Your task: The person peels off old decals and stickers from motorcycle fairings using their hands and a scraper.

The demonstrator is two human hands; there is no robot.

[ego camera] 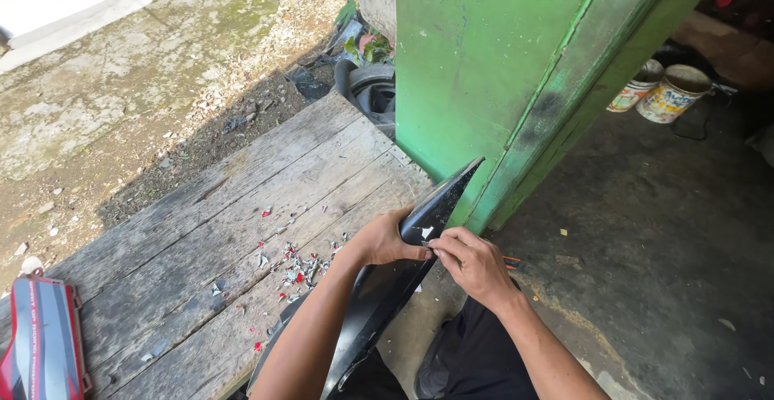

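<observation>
The left hand (385,241) wraps its fingers around a long black plastic panel (419,243), propped at the desk (242,231) edge with its tip pointing toward 1 o'clock. The right hand (474,264) pinches a sticker scrap on its face. The panel looks light, stiff, glossy and slippery, best gripped by its edges. Peeled flakes (294,271) lie at 9 o'clock.

Two labelled cans (661,92) — white, yellow-printed — beside the green door (484,69).

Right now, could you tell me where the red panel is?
The red panel lies at the head view's bottom-left corner, on the wooden bench, left of the scattered chips.
</observation>
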